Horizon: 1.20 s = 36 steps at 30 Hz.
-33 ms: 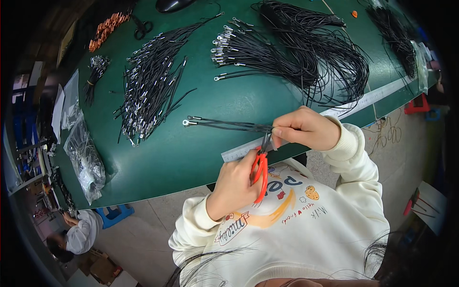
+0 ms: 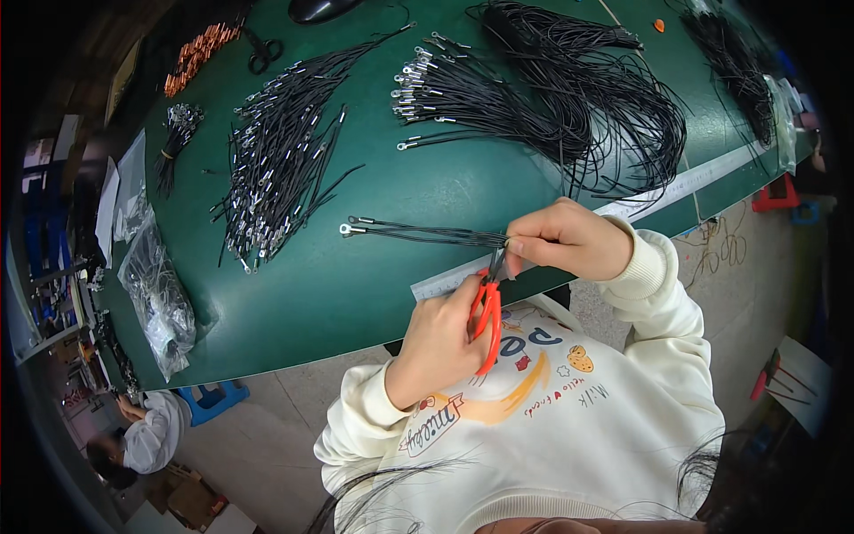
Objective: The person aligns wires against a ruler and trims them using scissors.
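My left hand (image 2: pixel 436 343) is wrapped round a pair of red-handled scissors (image 2: pixel 487 329), their dark blades pointing up towards my other hand. My right hand (image 2: pixel 569 240) pinches a small bundle of black wires (image 2: pixel 427 233) near the table's front edge. The wires stretch left across the green surface and end in silver ring terminals (image 2: pixel 349 229). The blades lie just below the pinching fingertips; whether they touch a wire cannot be made out. Under the blades a ruler (image 2: pixel 436 287) lies along the edge.
On the green table (image 2: pixel 294 329), a pile of short black terminal leads (image 2: pixel 280 165) lies left and a long wire bunch (image 2: pixel 551 107) lies behind my hands. Far left are copper-coloured pieces (image 2: pixel 200 58), black scissors (image 2: pixel 262 53) and a clear plastic bag (image 2: pixel 160 303). Another person (image 2: pixel 156 432) sits lower left.
The red scissors have shifted slightly in my left hand, and their handles and blades sit at a somewhat different angle. The right hand and the wires look unmoved.
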Tool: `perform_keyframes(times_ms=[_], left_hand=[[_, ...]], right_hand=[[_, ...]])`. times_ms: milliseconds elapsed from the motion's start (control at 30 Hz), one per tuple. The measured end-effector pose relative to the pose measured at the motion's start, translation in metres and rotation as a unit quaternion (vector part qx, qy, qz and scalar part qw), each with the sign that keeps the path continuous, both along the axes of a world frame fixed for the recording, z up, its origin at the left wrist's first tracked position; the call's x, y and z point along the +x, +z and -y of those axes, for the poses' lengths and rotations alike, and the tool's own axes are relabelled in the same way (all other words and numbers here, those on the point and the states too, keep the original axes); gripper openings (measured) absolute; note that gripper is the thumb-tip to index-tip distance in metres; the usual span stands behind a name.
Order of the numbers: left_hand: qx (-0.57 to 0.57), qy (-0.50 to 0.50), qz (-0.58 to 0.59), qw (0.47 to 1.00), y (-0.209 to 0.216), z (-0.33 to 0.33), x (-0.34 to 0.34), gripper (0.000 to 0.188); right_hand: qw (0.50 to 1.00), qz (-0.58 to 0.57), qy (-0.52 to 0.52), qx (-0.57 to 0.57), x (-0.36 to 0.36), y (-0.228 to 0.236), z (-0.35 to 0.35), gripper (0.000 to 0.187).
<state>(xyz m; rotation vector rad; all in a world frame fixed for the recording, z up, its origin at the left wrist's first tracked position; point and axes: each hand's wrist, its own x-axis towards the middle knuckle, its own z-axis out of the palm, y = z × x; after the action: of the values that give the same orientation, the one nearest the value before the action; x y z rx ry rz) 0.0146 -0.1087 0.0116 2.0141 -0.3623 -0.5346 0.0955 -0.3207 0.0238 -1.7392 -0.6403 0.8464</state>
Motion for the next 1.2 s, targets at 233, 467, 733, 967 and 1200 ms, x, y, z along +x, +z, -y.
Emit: perform_keyframes(times_ms=[233, 467, 733, 967, 1200], left_hand=[[-0.052, 0.03, -0.023, 0.998, -0.0059, 0.0079, 0.0019, 0.025], [-0.057, 0.027, -0.031, 0.998, -0.0038, 0.008, 0.0031, 0.022], [-0.053, 0.025, -0.041, 0.997, -0.0057, 0.0071, 0.0026, 0.021], [-0.058, 0.026, -0.044, 0.997, -0.0062, 0.0055, 0.0022, 0.022], [-0.074, 0.039, -0.017, 0.996, -0.0108, 0.0062, 0.0018, 0.041]], right_hand=[[0.999, 0.007, -0.008, 0.031, -0.0014, -0.0039, 0.0019, 0.025], [0.999, 0.008, -0.004, 0.041, 0.0, -0.003, 0.0025, 0.025], [1.0, 0.002, 0.007, 0.016, 0.0024, 0.0036, 0.0008, 0.026], [1.0, -0.023, 0.005, 0.014, 0.0031, 0.0047, -0.0012, 0.026], [1.0, -0.011, 0.015, 0.014, 0.005, 0.0043, -0.0017, 0.025]])
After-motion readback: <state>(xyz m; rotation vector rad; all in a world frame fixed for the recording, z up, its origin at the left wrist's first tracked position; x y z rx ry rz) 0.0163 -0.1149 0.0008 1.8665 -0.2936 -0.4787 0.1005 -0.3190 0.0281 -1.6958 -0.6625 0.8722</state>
